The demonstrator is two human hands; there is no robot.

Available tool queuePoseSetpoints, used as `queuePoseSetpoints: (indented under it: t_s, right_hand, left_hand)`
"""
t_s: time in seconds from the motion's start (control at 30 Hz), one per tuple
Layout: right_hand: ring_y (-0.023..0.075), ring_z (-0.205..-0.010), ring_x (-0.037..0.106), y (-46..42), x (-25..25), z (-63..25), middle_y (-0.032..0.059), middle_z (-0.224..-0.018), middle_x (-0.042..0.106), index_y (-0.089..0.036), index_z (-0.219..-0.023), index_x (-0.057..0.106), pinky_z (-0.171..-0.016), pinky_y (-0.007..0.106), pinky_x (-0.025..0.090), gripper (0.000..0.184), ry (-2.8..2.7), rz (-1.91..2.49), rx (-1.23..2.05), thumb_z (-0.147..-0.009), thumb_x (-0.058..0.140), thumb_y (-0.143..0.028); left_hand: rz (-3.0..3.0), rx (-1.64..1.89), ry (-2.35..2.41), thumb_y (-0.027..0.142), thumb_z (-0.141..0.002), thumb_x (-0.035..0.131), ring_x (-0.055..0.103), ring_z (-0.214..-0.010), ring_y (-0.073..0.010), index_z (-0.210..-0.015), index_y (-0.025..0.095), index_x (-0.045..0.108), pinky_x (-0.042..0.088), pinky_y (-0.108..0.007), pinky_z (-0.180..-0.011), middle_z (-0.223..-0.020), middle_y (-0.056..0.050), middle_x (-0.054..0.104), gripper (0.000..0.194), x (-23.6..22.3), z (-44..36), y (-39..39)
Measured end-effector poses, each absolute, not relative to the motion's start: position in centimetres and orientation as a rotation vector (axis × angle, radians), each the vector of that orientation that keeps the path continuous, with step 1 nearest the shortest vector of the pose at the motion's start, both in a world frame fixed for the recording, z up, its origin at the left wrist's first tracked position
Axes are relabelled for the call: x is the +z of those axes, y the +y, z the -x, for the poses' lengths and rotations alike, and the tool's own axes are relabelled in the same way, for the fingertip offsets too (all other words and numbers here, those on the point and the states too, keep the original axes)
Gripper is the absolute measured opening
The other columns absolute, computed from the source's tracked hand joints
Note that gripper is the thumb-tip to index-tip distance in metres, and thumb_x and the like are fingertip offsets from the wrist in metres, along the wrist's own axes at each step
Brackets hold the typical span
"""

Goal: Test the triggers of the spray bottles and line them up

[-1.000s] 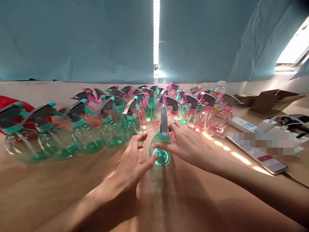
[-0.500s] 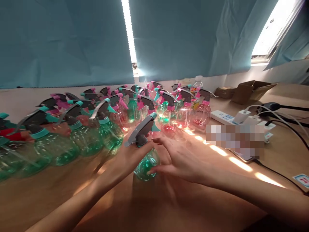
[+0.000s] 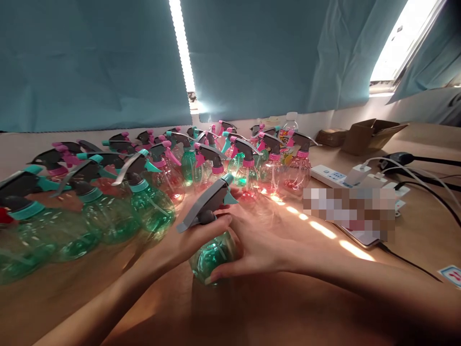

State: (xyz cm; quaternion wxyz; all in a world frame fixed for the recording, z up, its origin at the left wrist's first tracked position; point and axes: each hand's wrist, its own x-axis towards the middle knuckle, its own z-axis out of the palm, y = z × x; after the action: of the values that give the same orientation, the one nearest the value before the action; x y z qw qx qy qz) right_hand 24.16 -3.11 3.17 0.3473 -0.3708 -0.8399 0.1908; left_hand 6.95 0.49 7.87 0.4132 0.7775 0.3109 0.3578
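Note:
A green spray bottle (image 3: pixel 212 252) with a grey trigger head stands in front of me, tilted slightly to the right. My left hand (image 3: pixel 196 233) is wrapped round its neck, just below the head, and covers the collar. Lower down, my right hand (image 3: pixel 252 245) grips the round body from the right, its thumb across the front. The far fingers of both hands are partly hidden behind the bottle. Close by on the left stands another green spray bottle (image 3: pixel 153 209) with a turquoise collar, apart from my hands.
Several pink spray bottles (image 3: pixel 272 170) stand in rows behind. On the right lie a white power strip (image 3: pixel 329 177) with plugs and cables, and a phone (image 3: pixel 360 237). An open cardboard box (image 3: pixel 363 139) sits at the back right, below a blue curtain (image 3: pixel 259 57).
My left hand has closed round the bottle's neck and my right hand has closed on its body. The trigger head has turned sideways. The view has swung right.

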Motion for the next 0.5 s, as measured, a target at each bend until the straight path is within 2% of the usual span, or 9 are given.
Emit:
queuePoseSetpoints:
  t_s: [0.17, 0.3, 0.37, 0.5]
  right_hand:
    - [0.0331, -0.119, 0.053, -1.9, 2.5, -24.1, 0.0144, -0.133, 0.055, -0.021, -0.134, 0.046, -0.098, 0.05, 0.045, 0.084, -2.207, 0.962, 0.477, -0.067, 0.075, -0.064]
    - [0.0319, -0.12, 0.056, -1.3, 0.7, -25.7, 0.0188, -0.132, 0.057, -0.011, -0.133, 0.05, -0.101, 0.048, 0.045, 0.077, -2.334, 0.989, 0.435, -0.075, 0.072, -0.058]
    - [0.0308, -0.126, 0.053, -1.1, -0.4, -26.7, 0.0191, -0.138, 0.055, -0.012, -0.136, 0.048, -0.103, 0.047, 0.045, 0.078, -2.409, 0.972, 0.444, -0.077, 0.07, -0.058]
    - [0.0333, -0.139, 0.04, -1.1, -1.8, -28.0, 0.0218, -0.148, 0.046, -0.011, -0.138, 0.05, -0.111, 0.053, 0.037, 0.077, -2.429, 1.005, 0.436, -0.08, 0.066, -0.06]
  left_hand:
    - [-1.99, 0.926, 0.815, 0.023, -0.075, 0.058, 0.07, -0.088, -0.0253, -0.109, 0.023, 0.065, 0.057, -0.039, -0.084, -0.086, -0.001, 0.073, 0.035, 8.5, -6.6, 0.9]
    - [-1.973, 1.024, 0.781, 0.019, -0.072, 0.056, 0.069, -0.098, -0.0271, -0.108, 0.021, 0.065, 0.055, -0.04, -0.089, -0.095, -0.003, 0.073, 0.037, 8.7, -6.4, 1.2]
    - [-1.952, 1.028, 0.774, 0.019, -0.072, 0.055, 0.067, -0.103, -0.0278, -0.109, 0.021, 0.065, 0.054, -0.042, -0.093, -0.1, -0.005, 0.073, 0.039, 8.7, -6.4, 1.2]
    - [-1.96, 1.015, 0.754, 0.018, -0.073, 0.055, 0.063, -0.113, -0.028, -0.113, 0.021, 0.064, 0.05, -0.043, -0.1, -0.102, -0.005, 0.073, 0.041, 8.9, -6.4, 1.4]
